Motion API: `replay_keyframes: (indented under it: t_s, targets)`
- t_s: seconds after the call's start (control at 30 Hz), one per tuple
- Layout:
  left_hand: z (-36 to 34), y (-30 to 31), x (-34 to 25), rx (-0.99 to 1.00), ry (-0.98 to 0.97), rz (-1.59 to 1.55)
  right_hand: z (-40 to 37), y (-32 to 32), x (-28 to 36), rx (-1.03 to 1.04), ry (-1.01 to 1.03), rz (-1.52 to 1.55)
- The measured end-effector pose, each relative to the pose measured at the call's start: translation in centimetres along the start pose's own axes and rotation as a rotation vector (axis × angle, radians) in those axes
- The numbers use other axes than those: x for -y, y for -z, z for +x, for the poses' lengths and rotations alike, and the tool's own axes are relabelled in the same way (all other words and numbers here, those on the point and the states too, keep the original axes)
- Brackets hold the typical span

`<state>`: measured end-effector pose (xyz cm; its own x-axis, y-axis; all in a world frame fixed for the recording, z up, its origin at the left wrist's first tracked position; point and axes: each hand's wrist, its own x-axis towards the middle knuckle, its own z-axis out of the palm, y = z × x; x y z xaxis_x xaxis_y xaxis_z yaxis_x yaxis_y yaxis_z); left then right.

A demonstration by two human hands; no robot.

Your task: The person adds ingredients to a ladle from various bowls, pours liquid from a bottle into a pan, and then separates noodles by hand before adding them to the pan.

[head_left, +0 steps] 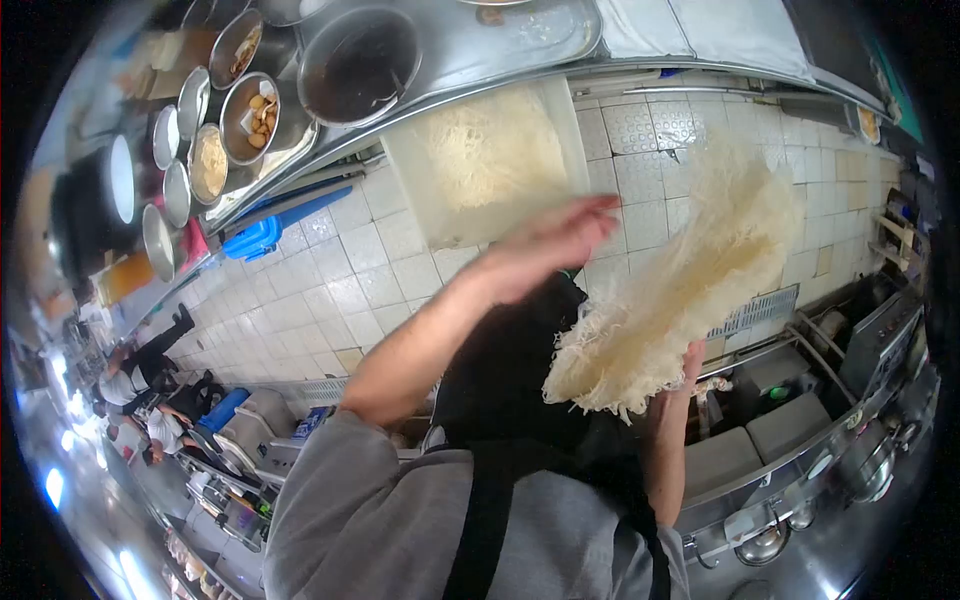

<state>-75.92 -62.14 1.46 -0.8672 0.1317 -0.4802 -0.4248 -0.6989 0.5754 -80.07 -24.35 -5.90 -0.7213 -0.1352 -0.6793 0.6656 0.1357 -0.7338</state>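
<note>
A large tangled sheet of thin pale noodles [690,280] fans out on the right, its upper end smeared by motion. My right hand [692,362] grips it from beneath, mostly hidden behind the strands. My left hand [565,238] is stretched out to the left of the noodles, apart from them. Its fingers are extended, slightly blurred, and hold nothing. Just beyond the left hand stands a pale plastic tub [576,150], with more noodles [480,145] spread inside.
A metal counter [500,50] runs along the far side, carrying a large pot of dark liquid [360,65] and several metal bowls, one with round brown pieces [262,120]. A blue plastic object [255,238] is below its edge. Sinks [790,430] line the right; people [130,385] are at far left.
</note>
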Motion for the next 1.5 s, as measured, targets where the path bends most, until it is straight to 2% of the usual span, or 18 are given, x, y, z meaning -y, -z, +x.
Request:
replay_keyframes:
  t_s: [0.07,0.13,0.17,0.23,0.27,0.33,0.43,0.5,0.53,0.6,0.67,0.77,0.83,0.87,1.03,1.27,1.33,1.5]
  targets:
    - [3.4,4.5,2.7,-0.447,-0.087,0.203,-1.6,-0.8,0.2,0.022,0.005,0.243]
    - [7.3,10.4,5.8,-0.614,-0.057,0.849,-2.1,-0.7,-0.2,0.077,0.075,0.507]
    - [8.7,12.2,7.0,-0.619,-0.057,0.847,-2.5,-0.8,-0.1,0.081,0.073,0.505]
    - [11.3,14.1,8.5,-0.441,-0.120,1.448,-3.7,-0.7,0.1,0.005,0.114,0.493]
    - [11.9,15.3,8.4,-0.433,-0.113,1.443,-3.4,1.9,-1.9,-0.116,0.059,0.344]
    - [11.1,17.9,7.1,0.195,0.167,1.965,-3.3,3.7,-3.0,-0.065,0.063,0.351]
    - [5.6,20.1,2.0,0.145,0.069,2.189,-4.0,1.3,-2.0,-0.021,0.095,0.403]
    - [5.1,22.7,1.7,0.130,0.191,2.327,-4.0,-0.1,-1.9,-0.032,0.118,0.447]
    - [5.3,22.5,2.1,0.128,0.189,2.333,-3.9,0.0,-2.3,-0.114,0.035,0.412]
    - [6.1,21.9,4.2,-0.071,-0.187,2.138,-3.7,-0.3,-1.8,-0.199,-0.045,0.374]
    - [7.0,23.5,7.2,-0.078,-0.199,2.113,-3.2,-2.4,0.7,0.105,-0.037,0.364]
    - [9.0,20.3,6.4,-0.162,-0.148,1.971,-4.2,-4.8,3.0,-0.273,-0.056,0.294]
    - [7.7,18.1,5.0,-0.420,-0.659,1.715,-3.9,-7.9,5.4,-0.287,-0.021,0.354]
    - [7.0,17.6,4.3,-0.402,-0.677,1.714,-3.3,-8.1,5.3,-0.300,-0.007,0.363]
    - [2.7,13.5,1.3,-0.621,-0.519,1.544,-2.0,-9.7,5.2,-0.061,0.026,0.478]
    - [-1.8,10.4,0.5,-0.717,-0.635,1.372,-2.4,-9.9,6.4,-0.085,0.046,0.428]
    - [-3.6,8.7,0.8,-0.796,-0.336,1.089,-2.0,-7.9,4.9,-0.099,0.016,0.378]
    - [-6.5,13.2,3.3,-0.874,-0.070,1.056,-2.0,-8.2,5.3,-0.095,0.089,0.391]
